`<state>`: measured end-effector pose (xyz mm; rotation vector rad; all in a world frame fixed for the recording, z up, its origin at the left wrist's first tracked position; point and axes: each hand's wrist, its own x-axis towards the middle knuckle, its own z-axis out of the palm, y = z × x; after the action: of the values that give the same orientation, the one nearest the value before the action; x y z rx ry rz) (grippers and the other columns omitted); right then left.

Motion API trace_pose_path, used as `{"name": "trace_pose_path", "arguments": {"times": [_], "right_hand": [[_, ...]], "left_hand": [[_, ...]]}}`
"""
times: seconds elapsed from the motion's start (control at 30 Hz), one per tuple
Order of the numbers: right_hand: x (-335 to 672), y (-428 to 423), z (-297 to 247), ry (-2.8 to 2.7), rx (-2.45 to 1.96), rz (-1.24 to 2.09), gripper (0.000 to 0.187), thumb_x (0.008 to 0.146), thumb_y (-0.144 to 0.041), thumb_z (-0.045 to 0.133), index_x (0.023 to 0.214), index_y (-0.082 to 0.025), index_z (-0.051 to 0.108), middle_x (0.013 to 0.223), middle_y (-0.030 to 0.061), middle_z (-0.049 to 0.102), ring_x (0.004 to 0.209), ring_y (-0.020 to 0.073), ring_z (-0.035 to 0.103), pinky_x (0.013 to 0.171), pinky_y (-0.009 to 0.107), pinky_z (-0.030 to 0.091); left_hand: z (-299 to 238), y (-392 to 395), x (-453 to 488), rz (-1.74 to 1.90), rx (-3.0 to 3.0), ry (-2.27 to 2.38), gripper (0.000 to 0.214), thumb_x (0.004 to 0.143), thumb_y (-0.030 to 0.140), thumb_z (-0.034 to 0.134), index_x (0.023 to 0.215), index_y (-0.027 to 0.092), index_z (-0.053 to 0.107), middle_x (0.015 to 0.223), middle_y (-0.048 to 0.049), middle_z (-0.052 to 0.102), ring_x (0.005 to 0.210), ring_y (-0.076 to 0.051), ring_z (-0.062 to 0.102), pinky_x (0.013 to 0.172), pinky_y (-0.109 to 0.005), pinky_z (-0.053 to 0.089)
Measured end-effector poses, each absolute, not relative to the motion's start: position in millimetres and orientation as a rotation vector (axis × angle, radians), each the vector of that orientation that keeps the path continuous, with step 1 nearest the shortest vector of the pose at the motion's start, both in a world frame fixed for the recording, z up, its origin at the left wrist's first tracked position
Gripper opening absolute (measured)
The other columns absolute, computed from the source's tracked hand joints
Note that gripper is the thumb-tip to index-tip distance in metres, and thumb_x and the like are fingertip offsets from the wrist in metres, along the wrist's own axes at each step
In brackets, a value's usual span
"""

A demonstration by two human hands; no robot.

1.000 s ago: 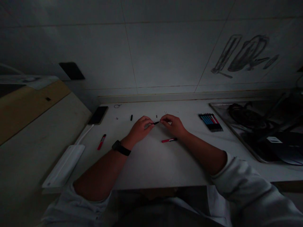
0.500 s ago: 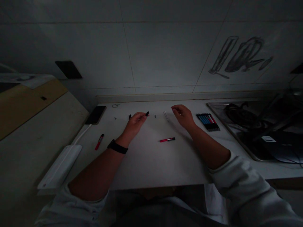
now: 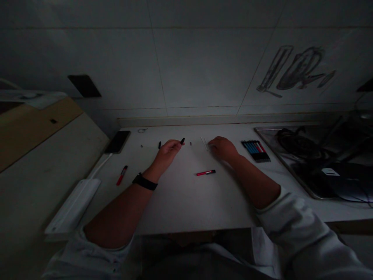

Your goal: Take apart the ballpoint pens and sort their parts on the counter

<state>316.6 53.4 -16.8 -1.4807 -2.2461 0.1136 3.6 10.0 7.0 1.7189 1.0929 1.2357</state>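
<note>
The short black cylindrical piece (image 3: 182,141) is at the centre of the frame, pinched between thumb and fingers of the left hand (image 3: 169,149). The right hand (image 3: 223,147), right of centre, has its fingers curled low beside two thin pale rods (image 3: 203,142); whether they grip anything cannot be determined. In my judgement, sound handling calls for a light, steady pinch on the black piece, and a slender rod is best taken near one end, without bending or rolling it. Count, working outward: one tiny dark cylinder (image 3: 190,143) between the hands; one black elongated piece (image 3: 159,145) just beside the left hand; two slim red-and-black pens (image 3: 205,172), one below centre, one at left; one flat pack of blue and red pens (image 3: 255,151) at right, contents too dim to number; one black rectangular phone (image 3: 117,142) at left
</note>
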Motion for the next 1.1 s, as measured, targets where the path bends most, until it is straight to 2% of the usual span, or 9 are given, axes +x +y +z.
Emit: {"name": "trace_pose_path", "arguments": {"times": [0.07,0.17,0.33,0.47,0.53,0.67,0.8,0.9,1.1], "right_hand": [[318.3,53.0,-14.8,-2.305,-1.492,0.061,0.031,0.088,-0.013,0.063,0.108,-0.026,0.082,0.112,0.0113,0.074,0.099,0.0264,0.067,0.093,0.038,0.05],[320.0,50.9,-9.5,-2.381,-1.523,0.013,0.025,0.088,-0.015,0.065,0.102,-0.026,0.083,0.108,0.0117,0.074,0.097,0.0262,0.066,0.089,0.037,0.051],[322.0,46.6,0.3,-2.472,-1.452,0.05,0.032,0.087,-0.014,0.07,0.111,-0.031,0.081,0.116,0.0096,0.073,0.104,0.0272,0.065,0.092,0.039,0.051],[322.2,41.7,9.4,-2.514,-1.492,0.109,0.014,0.085,-0.017,0.075,0.092,-0.027,0.082,0.11,0.0108,0.072,0.102,0.0279,0.065,0.091,0.039,0.05],[319.9,36.4,16.2,-2.573,-1.569,0.087,0.01,0.086,-0.018,0.076,0.09,-0.026,0.082,0.111,0.0123,0.071,0.103,0.0293,0.064,0.089,0.04,0.05],[307.0,22.8,29.2,-2.741,-1.665,0.01,0.016,0.094,-0.021,0.064,0.103,-0.022,0.078,0.121,0.0152,0.067,0.109,0.0318,0.063,0.088,0.041,0.047],[290.4,16.8,34.8,-2.69,-1.57,0.077,0.021,0.101,-0.019,0.052,0.109,-0.018,0.071,0.113,0.0136,0.071,0.102,0.0261,0.065,0.086,0.036,0.045],[280.9,16.4,33.5,-2.527,-1.349,0.101,0.02,0.102,-0.017,0.05,0.106,-0.018,0.07,0.105,0.0105,0.072,0.097,0.0231,0.064,0.086,0.034,0.044],[269.3,12.3,23.3,-2.385,-1.028,0.035,0.023,0.105,-0.024,0.051,0.107,-0.02,0.073,0.105,0.011,0.074,0.097,0.0243,0.064,0.088,0.036,0.046]], "left_hand": [[6.9,10.5,3.6,1.238,1.746,1.086,0.027,0.099,0.043,0.061,0.107,0.02,0.074,0.116,-0.0093,0.073,0.11,-0.022,0.067,0.101,-0.04,0.053],[6.8,11.2,3.4,1.214,1.798,1.102,0.028,0.1,0.042,0.059,0.108,0.02,0.073,0.116,-0.0092,0.072,0.112,-0.022,0.067,0.102,-0.04,0.052],[8.0,10.5,3.0,1.194,1.828,1.134,0.026,0.101,0.04,0.057,0.106,0.019,0.072,0.114,-0.0091,0.072,0.11,-0.021,0.067,0.102,-0.039,0.052],[7.9,10.8,2.5,1.175,1.863,1.151,0.027,0.101,0.04,0.056,0.107,0.019,0.072,0.115,-0.0094,0.071,0.11,-0.021,0.067,0.1,-0.037,0.053],[6.0,12.2,2.0,1.172,1.88,1.149,0.026,0.101,0.04,0.056,0.106,0.019,0.071,0.115,-0.0093,0.071,0.11,-0.021,0.066,0.1,-0.037,0.053],[-0.9,15.3,0.5,1.183,1.991,1.188,0.021,0.1,0.036,0.06,0.103,0.02,0.072,0.109,-0.0071,0.068,0.103,-0.019,0.066,0.094,-0.036,0.055],[-3.7,13.6,-1.5,1.127,2.25,1.281,0.014,0.099,0.031,0.063,0.102,0.021,0.073,0.103,-0.0052,0.067,0.099,-0.02,0.066,0.095,-0.038,0.055],[-1.4,10.6,-2.1,1.103,2.332,1.3,0.011,0.098,0.028,0.066,0.102,0.022,0.074,0.104,-0.005,0.066,0.102,-0.021,0.066,0.096,-0.039,0.054],[2.3,7.9,-0.4,1.12,2.37,1.261,0.009,0.095,0.026,0.07,0.103,0.022,0.073,0.103,-0.0047,0.066,0.099,-0.02,0.065,0.093,-0.038,0.056]]}}
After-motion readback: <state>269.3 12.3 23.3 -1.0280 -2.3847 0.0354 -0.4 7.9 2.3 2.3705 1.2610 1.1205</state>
